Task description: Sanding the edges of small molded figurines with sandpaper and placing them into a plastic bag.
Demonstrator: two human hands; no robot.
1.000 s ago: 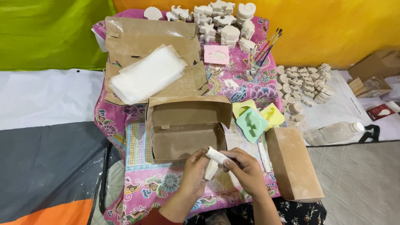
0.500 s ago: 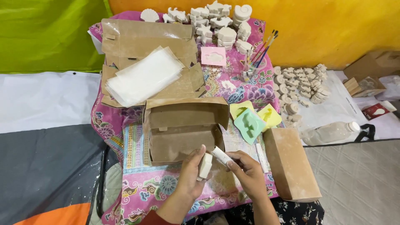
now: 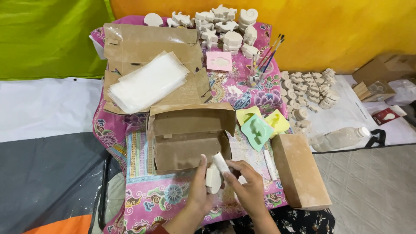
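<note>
Here, a person's left hand (image 3: 200, 187) grips a small white plaster figure (image 3: 212, 178), fingers closed around its edge, just in front of an open brown cardboard box (image 3: 187, 135). The right hand (image 3: 248, 186) pinches a short white stick-shaped tool (image 3: 220, 163) against the figure's top. Both hover over a pink floral-patterned cloth (image 3: 160, 201). Near the right hand lie a mint-green rubber mould (image 3: 256, 131) and a closed brown cardboard box (image 3: 300, 170).
</note>
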